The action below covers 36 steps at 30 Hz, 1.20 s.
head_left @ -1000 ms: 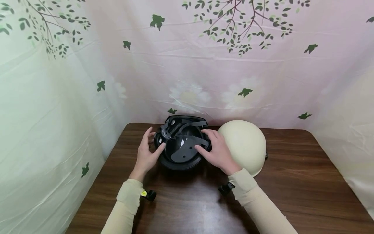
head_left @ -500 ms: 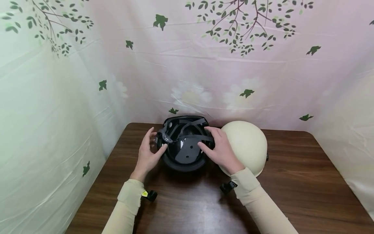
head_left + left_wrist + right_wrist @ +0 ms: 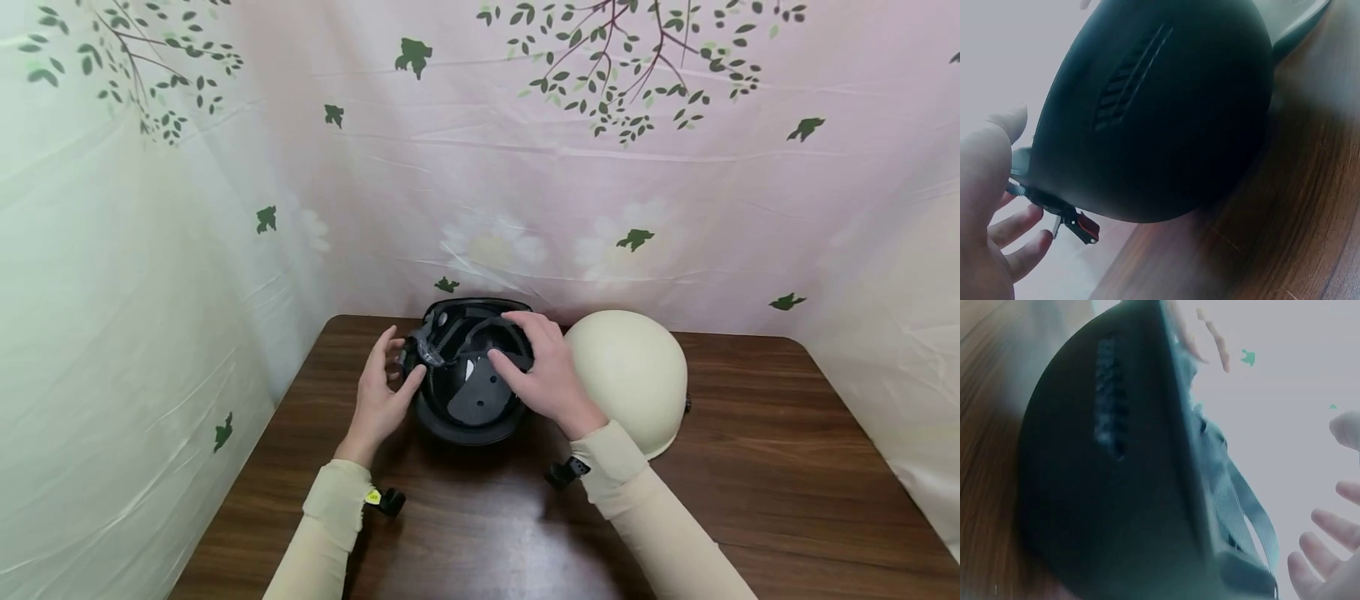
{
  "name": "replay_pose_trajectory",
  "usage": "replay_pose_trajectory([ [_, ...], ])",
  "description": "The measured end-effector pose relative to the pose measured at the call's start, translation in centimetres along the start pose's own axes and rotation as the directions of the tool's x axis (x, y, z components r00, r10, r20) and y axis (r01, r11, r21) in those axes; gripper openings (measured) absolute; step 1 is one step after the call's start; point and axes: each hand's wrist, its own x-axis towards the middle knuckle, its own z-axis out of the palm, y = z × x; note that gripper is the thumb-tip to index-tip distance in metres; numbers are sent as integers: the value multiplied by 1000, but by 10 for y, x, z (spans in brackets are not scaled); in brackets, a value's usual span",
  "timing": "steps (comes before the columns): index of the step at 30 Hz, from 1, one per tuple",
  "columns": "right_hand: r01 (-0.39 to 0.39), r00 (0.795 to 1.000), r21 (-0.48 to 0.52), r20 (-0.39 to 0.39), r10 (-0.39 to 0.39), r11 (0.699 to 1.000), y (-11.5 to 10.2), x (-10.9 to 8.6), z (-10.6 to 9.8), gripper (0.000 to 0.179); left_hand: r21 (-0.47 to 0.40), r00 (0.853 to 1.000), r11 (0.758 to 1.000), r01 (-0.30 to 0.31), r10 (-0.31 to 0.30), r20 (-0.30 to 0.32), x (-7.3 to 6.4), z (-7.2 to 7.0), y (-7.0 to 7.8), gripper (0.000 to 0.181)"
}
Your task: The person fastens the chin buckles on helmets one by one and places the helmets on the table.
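Note:
A black helmet [image 3: 480, 404] lies upside down on the table, its padded inside and grey straps facing up. My left hand [image 3: 378, 408] is at its left rim, thumb and fingers spread apart. In the left wrist view two fingertips of that hand [image 3: 1013, 244] are right at a black strap buckle [image 3: 1082, 228] hanging by the rim. My right hand [image 3: 543, 367] is over the helmet's right side with thumb apart from fingers, covering part of the straps. In the right wrist view its fingers [image 3: 1329, 528] are spread beside the grey strap [image 3: 1254, 506], a gap between them.
A cream helmet [image 3: 626, 375] sits dome up just right of the black one, partly behind my right arm. The wooden table [image 3: 787, 467] ends at a printed cloth backdrop [image 3: 480, 150]. Small cameras are worn at both wrists.
The black helmet has shifted slightly to the right and turned a little. My right hand has moved left, further over the helmet's opening. My left hand stays almost where it was.

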Motion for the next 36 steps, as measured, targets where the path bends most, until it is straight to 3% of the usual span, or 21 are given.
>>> replay_pose_trajectory([
  [6,-158,984,196,116,137,968,-11,8,11,52,-3,1000,1000,-1,1,-22,-2,3,4,78],
  [10,-229,962,248,205,180,941,-12,13,23,47,-2,999,1000,-12,12,-32,-3,5,6,79],
  [14,-286,927,233,311,208,929,-16,19,36,45,10,999,1000,-25,26,-33,-3,6,6,78],
  [17,-346,892,258,389,231,902,-20,23,46,49,4,999,999,-34,34,-35,-3,6,6,79],
  [20,-440,848,327,458,267,837,-23,26,55,54,-19,999,999,-29,28,-37,-4,6,7,80],
  [24,-571,783,436,544,302,695,-24,30,63,58,-52,999,999,-17,15,-31,-5,6,8,77],
  [27,-634,746,493,595,301,596,-25,31,68,58,-71,1000,997,-18,16,-27,-5,6,9,75],
  [30,-664,724,518,624,292,539,-25,32,71,57,-87,1000,996,-19,17,-23,-5,5,10,74],
  [36,-689,711,544,635,301,479,-27,32,75,55,-95,1000,995,-13,11,-23,-4,5,10,77],
])
